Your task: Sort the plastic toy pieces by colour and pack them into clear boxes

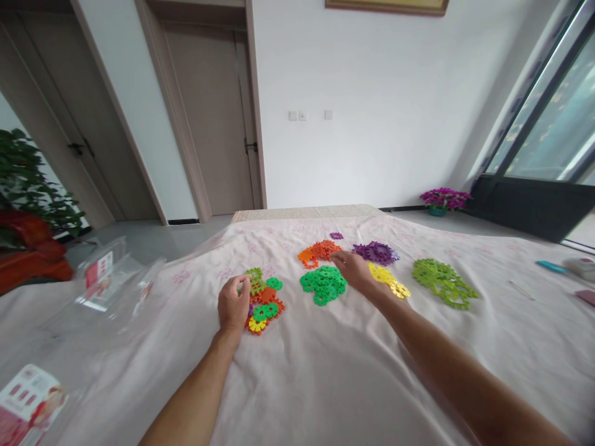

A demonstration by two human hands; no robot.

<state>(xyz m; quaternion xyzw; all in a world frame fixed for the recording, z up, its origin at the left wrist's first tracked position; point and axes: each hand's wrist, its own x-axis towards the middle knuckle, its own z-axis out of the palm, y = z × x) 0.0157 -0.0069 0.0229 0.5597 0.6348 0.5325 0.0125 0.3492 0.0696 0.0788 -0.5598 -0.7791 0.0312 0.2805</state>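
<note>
My left hand (234,303) is at the left edge of a mixed pile of notched plastic snowflake discs (268,297); its fingers are curled, and what they may hold is hidden. Orange, green, yellow, purple and yellow-green pieces lie together in that pile. Farther right, my right hand (352,267) reaches to the right side of an orange disc pile (318,253), its fingertips drawn together around something I cannot make out. Just in front of it is a green disc pile (323,284). Yellow discs (381,274) are partly covered by my right wrist, and purple discs (375,251) lie behind.
At the right is a yellow-green disc pile (444,283); a lone purple disc (336,236) lies at the back. Clear plastic packaging (111,288) is on the left of the pale cloth (297,384). A blue object (551,267) sits near the right edge.
</note>
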